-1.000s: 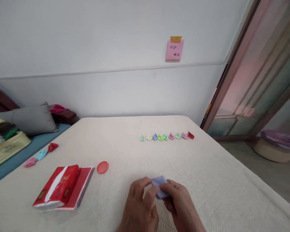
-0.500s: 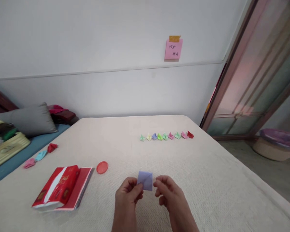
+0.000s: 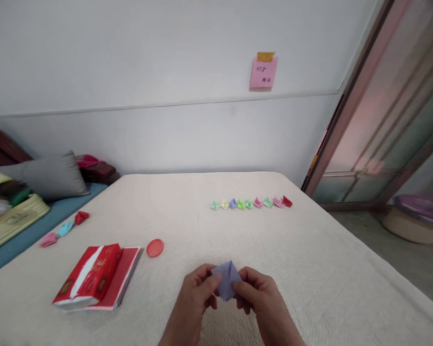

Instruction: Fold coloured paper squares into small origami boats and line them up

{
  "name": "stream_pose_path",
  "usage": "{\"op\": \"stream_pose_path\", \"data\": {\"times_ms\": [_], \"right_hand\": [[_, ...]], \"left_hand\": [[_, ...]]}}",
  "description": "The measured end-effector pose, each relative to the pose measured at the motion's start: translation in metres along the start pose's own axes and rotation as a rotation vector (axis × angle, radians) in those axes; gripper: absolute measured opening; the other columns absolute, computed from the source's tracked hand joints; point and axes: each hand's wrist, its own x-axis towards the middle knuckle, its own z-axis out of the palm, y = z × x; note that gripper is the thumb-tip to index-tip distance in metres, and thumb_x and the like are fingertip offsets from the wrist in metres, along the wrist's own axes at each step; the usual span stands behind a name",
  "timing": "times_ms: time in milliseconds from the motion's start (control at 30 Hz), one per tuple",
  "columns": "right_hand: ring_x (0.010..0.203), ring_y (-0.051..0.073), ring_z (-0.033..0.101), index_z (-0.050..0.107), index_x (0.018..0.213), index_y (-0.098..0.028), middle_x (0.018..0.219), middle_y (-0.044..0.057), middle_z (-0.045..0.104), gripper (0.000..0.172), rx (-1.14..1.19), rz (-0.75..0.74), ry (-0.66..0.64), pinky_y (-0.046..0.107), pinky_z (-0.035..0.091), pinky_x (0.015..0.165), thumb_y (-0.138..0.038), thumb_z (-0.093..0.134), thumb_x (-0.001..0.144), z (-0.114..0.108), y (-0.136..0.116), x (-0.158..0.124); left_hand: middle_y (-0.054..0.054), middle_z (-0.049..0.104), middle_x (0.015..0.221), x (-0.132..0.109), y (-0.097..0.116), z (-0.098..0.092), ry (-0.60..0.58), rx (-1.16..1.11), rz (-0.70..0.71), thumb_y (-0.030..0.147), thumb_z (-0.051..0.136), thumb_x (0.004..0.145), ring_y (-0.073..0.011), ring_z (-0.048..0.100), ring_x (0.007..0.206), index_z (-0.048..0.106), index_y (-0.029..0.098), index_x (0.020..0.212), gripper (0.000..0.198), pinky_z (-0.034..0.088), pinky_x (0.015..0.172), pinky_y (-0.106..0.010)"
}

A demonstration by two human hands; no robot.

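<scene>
A small folded piece of lavender paper (image 3: pixel 225 283) is held up over the near part of the cloth-covered table (image 3: pixel 180 221). My left hand (image 3: pixel 198 290) pinches its left side between thumb and fingers. On the opposite side, my right hand (image 3: pixel 257 290) grips the paper's right edge, thumb on the front. The paper is turned with one corner pointing up, and a crease or flap edge runs down from that corner. Its back and the fingertips behind it are hidden.
Small folded paper pieces in several colours (image 3: pixel 249 203) form a row farther back. Left of my hands lie a round red lid (image 3: pixel 155 248), a red tissue pack (image 3: pixel 90 276) on coloured sheets (image 3: pixel 124 281), and three crumpled-looking pieces (image 3: pixel 65 228). A pink note (image 3: pixel 263 73) is taped to the wall.
My right hand has closed on the lavender paper, which it was apart from before. The paper has turned from square-on to corner-up and moved slightly right.
</scene>
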Motion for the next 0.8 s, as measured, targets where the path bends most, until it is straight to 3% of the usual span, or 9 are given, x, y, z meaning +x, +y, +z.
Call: {"op": "stream_pose_path", "data": {"times_ms": [100, 267, 400, 533, 800], "right_hand": [[0.039, 0.007, 0.04, 0.057, 0.054, -0.016, 0.041, -0.004, 0.052, 0.016, 0.002, 0.03, -0.036, 0.021, 0.024, 0.041, -0.019, 0.062, 0.069, -0.001, -0.001, 0.0], [0.038, 0.008, 0.044, 0.065, 0.06, -0.013, 0.042, -0.002, 0.056, 0.016, 0.049, 0.027, -0.036, 0.02, 0.03, 0.038, -0.026, 0.069, 0.069, 0.0, -0.001, 0.0], [0.038, 0.009, 0.045, 0.069, 0.065, -0.014, 0.042, -0.003, 0.055, 0.011, 0.041, -0.044, -0.006, 0.019, 0.033, 0.037, -0.024, 0.07, 0.069, 0.002, 0.0, -0.002], [0.038, 0.009, 0.045, 0.072, 0.067, -0.017, 0.043, -0.004, 0.053, 0.004, 0.071, -0.128, 0.024, 0.019, 0.033, 0.037, -0.02, 0.071, 0.069, 0.002, -0.001, -0.006], [0.053, 0.014, 0.059, 0.079, 0.067, -0.026, 0.065, 0.001, 0.064, 0.017, 0.098, -0.326, -0.147, 0.025, 0.046, 0.049, -0.012, 0.07, 0.071, -0.005, -0.005, -0.008]], "left_hand": [[0.003, 0.049, 0.054, 0.002, -0.001, -0.006, 0.045, 0.066, 0.014, 0.029, 0.058, 0.084, -0.0089, 0.037, 0.051, 0.069, 0.013, 0.074, 0.023, 0.028, 0.049, -0.023], [0.003, 0.052, 0.049, 0.006, -0.006, -0.007, 0.065, 0.157, 0.054, 0.027, 0.069, 0.072, -0.0099, 0.043, 0.047, 0.07, 0.012, 0.066, 0.016, 0.033, 0.046, -0.022], [0.002, 0.056, 0.052, 0.003, -0.006, 0.0, 0.075, 0.067, 0.074, 0.021, 0.07, 0.069, -0.0099, 0.045, 0.046, 0.072, 0.014, 0.073, 0.008, 0.034, 0.044, -0.021], [0.002, 0.06, 0.057, -0.002, -0.008, 0.004, 0.092, -0.063, 0.123, 0.013, 0.067, 0.07, -0.0097, 0.048, 0.05, 0.075, 0.018, 0.078, 0.013, 0.037, 0.048, -0.021], [-0.001, 0.06, 0.068, -0.004, -0.005, 0.0, 0.001, -0.182, 0.249, 0.004, 0.061, 0.07, -0.0122, 0.052, 0.061, 0.074, 0.019, 0.064, 0.021, 0.039, 0.054, -0.023]]}}
